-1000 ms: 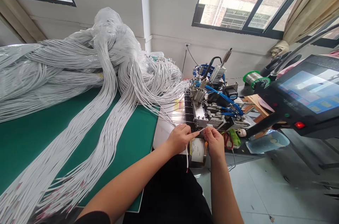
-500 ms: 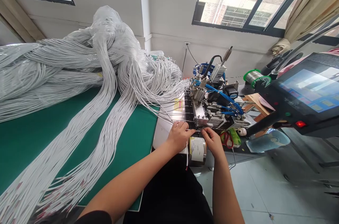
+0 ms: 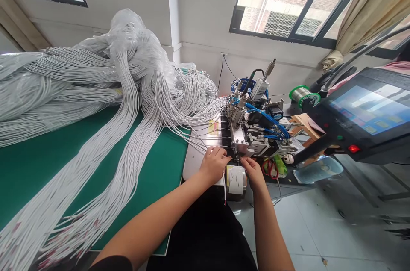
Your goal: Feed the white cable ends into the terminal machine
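My left hand [image 3: 214, 164] and my right hand [image 3: 253, 170] are both pinched on one thin white wire [image 3: 236, 159] at the front edge of a small soldering machine [image 3: 253, 134] with blue hoses. The wire's loose end hangs down below my left hand [image 3: 224, 189]. The hands sit close together, just above a motor with a white label [image 3: 236, 180]. Several wires lie in a row across the machine's black fixture [image 3: 224, 134].
Big bundles of white wires [image 3: 121, 104] spread over the green mat [image 3: 38, 164] on the left, partly in clear plastic. A touchscreen panel [image 3: 368, 110] stands at the right. A solder spool [image 3: 303, 93], red-handled scissors [image 3: 270, 167] and a grey tiled floor [image 3: 304, 228] lie nearby.
Both hands have moved forward with the wire, from just before the machine to its front edge. The view has shifted slightly.
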Tool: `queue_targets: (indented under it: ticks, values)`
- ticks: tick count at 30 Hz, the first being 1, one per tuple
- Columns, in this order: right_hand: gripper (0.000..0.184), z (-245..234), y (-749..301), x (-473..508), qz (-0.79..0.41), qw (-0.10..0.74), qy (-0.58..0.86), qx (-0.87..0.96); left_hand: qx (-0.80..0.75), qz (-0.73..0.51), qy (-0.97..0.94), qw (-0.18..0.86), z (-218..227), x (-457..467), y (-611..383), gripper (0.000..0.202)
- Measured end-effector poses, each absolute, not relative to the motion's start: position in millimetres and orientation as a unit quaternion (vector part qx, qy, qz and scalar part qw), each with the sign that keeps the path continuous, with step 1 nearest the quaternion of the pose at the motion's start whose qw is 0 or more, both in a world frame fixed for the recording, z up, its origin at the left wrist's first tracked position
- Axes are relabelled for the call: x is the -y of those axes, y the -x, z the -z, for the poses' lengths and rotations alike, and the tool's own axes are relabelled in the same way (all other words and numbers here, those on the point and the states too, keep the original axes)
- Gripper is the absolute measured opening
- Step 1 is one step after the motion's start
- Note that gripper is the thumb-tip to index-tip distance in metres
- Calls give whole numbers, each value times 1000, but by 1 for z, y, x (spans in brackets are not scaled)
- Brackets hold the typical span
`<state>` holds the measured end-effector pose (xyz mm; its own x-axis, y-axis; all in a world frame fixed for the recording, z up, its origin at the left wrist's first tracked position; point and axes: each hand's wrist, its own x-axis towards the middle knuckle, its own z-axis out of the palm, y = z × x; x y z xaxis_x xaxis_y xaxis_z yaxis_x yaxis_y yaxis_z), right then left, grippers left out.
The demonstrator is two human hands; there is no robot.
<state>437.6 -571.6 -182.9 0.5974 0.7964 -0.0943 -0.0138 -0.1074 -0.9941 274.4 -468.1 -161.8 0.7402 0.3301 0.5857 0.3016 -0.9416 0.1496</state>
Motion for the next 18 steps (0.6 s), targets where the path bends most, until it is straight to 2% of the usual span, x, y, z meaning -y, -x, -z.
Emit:
queue_targets:
  ticks: [4, 9, 18]
  values:
    - [41, 180, -436, 580, -257, 582, 696, 334, -160, -320, -934, 18, 161, 468, -273, 23]
    - [40, 157, -429, 594, -168, 536, 739, 372, -161, -334, -928, 34, 158, 469, -270, 35]
    - [24, 110, -385, 610, -173, 425, 688, 562, -126, -326, -935, 58, 157, 468, -269, 31]
